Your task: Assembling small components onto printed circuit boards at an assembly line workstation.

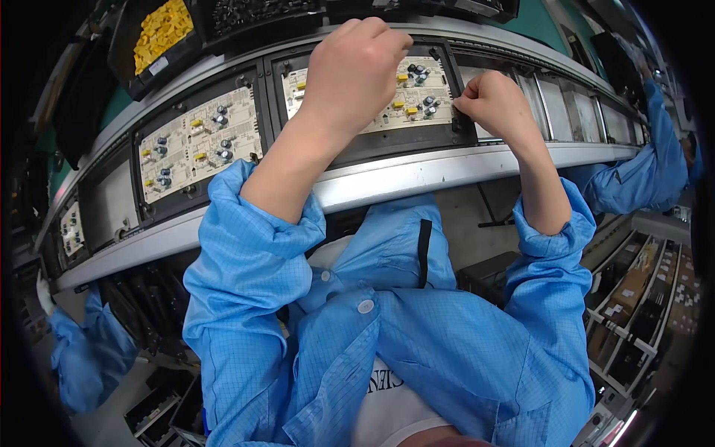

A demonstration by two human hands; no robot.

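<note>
A beige rectangular circuit board (442, 83) with yellow block components and dark round capacitors lies flat in a black rectangular frame (402, 141), partly covered by the person's left hand. The left hand (356, 65) is above it, back upward with the fingers curled under; their tips are hidden, so I cannot tell whether they grip anything. The right hand (497, 108) is at the board's right edge, thumb and forefinger closed together; whether something small sits between them is unclear. To the left, a second beige circuit board (199, 140) sits in its own frame. A silver metal rail (417, 176) runs along the near side. Beyond, at upper left, a black plastic bin (123, 56) holds small yellow parts (164, 33). Blue-sleeved co-workers appear at far left (86, 357) and far right (640, 179).
</note>
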